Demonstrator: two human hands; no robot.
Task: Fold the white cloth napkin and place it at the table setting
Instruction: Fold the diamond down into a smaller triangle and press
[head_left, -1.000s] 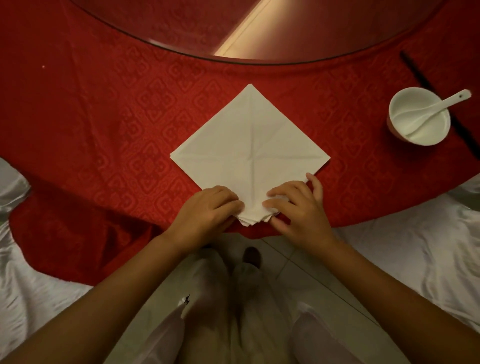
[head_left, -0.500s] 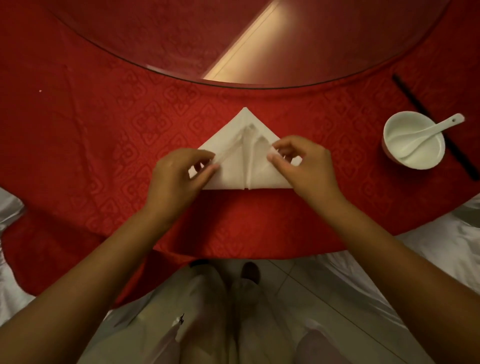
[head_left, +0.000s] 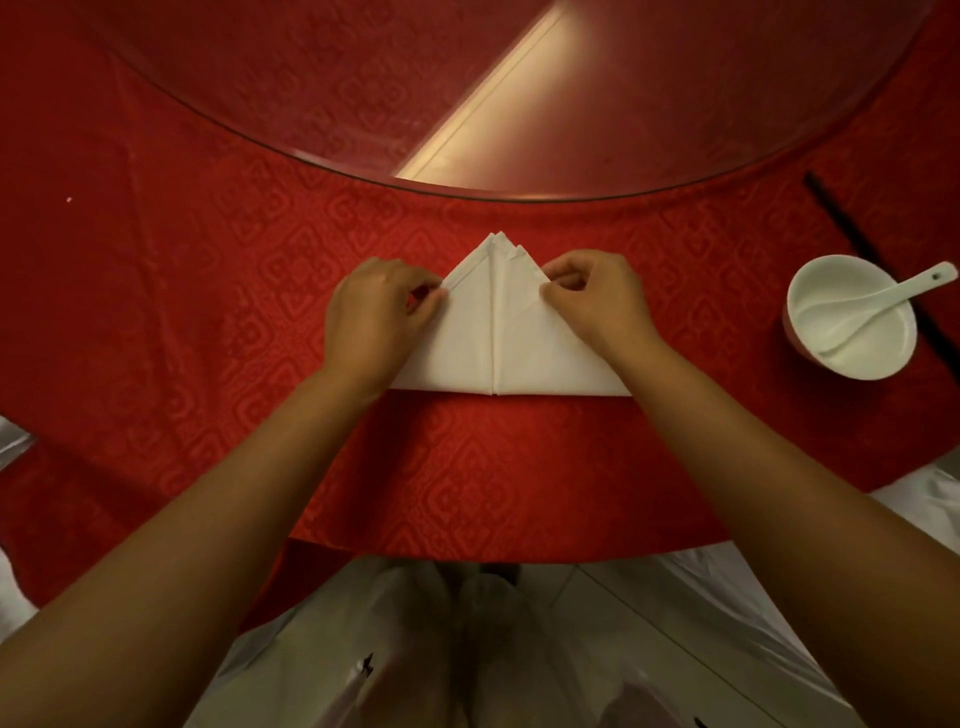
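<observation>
White satin-like fabric shows at the bottom of the view, below the near edge of the desk, with pale floor tiles between. Red patterned tablecloth (head_left: 208, 322) covers the desk (head_left: 519, 493) and hangs over that near edge. Both forearms reach across it to the white cloth napkin (head_left: 467, 343), which lies flat near the middle of the desk, well in from the near edge, folded into a triangle with its long straight edge toward the person and its layered tip pointing to the far side. A crease runs down its centre.

The left hand (head_left: 374, 317) sits on the left slope of the triangle, thumb and fingers pinched together on the cloth edge there. The right hand (head_left: 597, 301) mirrors it on the right slope, fingertips closed on the napkin's edge. The stacked layers at the tip are slightly staggered.

Judging from this, the folding step is under way, with the placing not yet begun. The next move seems to call for either pressing the slopes flat or peeling the layers evenly, both hands working in step so the centre crease holds straight.

Toward the right edge stands a white bowl (head_left: 852, 317) with a white spoon (head_left: 883, 304) resting in it, and dark chopsticks (head_left: 841, 218) lie just beyond. A glass turntable (head_left: 519, 93) fills the far side.
</observation>
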